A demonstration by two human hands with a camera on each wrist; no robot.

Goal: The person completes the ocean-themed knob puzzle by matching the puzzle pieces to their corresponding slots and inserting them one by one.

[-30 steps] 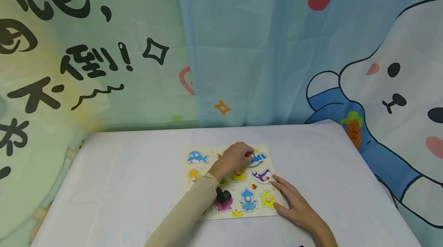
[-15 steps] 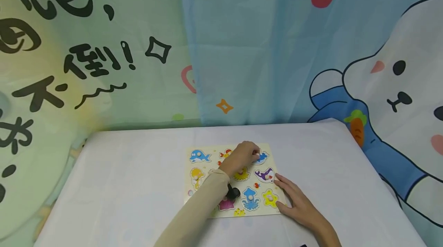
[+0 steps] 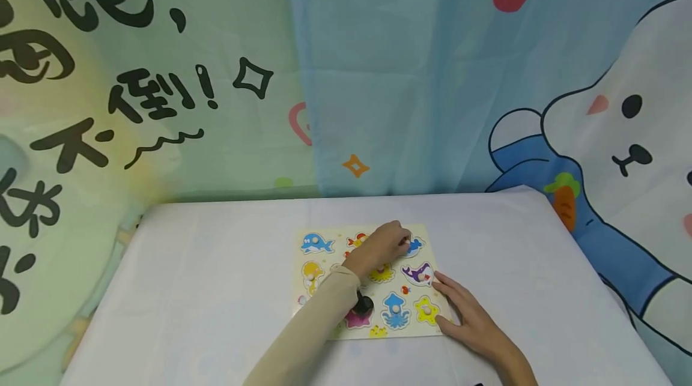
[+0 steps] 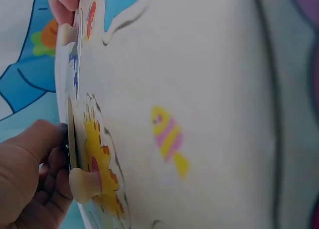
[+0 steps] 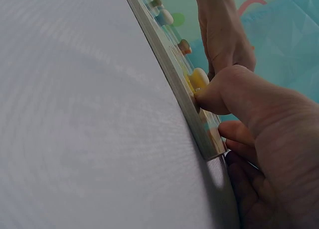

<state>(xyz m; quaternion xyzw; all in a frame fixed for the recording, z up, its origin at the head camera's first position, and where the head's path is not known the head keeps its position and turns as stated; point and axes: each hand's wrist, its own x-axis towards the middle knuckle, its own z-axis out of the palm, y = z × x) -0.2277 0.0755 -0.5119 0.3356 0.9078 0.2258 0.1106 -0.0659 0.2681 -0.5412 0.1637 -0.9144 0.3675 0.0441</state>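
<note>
A pale yellow wooden puzzle board [image 3: 400, 335] with sea-animal pieces lies flat on the table. My left hand [image 3: 379, 248] reaches across it and pinches a blue sea-animal puzzle piece [image 3: 415, 245] at the far right corner. In the left wrist view that piece shows edge-on, at the fingertips of the left hand [image 4: 30, 174], and whether it lies fully in its recess I cannot tell. My right hand [image 3: 476, 326] rests along the board's right edge. In the right wrist view the thumb of the right hand [image 5: 279, 134] touches the board's face, with fingers at its side.
Other knobbed pieces sit in the board: a blue whale [image 3: 316, 243], a purple whale [image 3: 418, 274], a blue squid [image 3: 396, 310], a yellow starfish [image 3: 427, 309]. My left forearm covers some. The white-covered table [image 3: 189, 290] meets a printed curtain [image 3: 378, 74] behind.
My left hand shifts slightly right and turns at the far right corner, with the blue puzzle piece lower than a second ago. The right hand keeps its place; the whole view drifts slightly.
</note>
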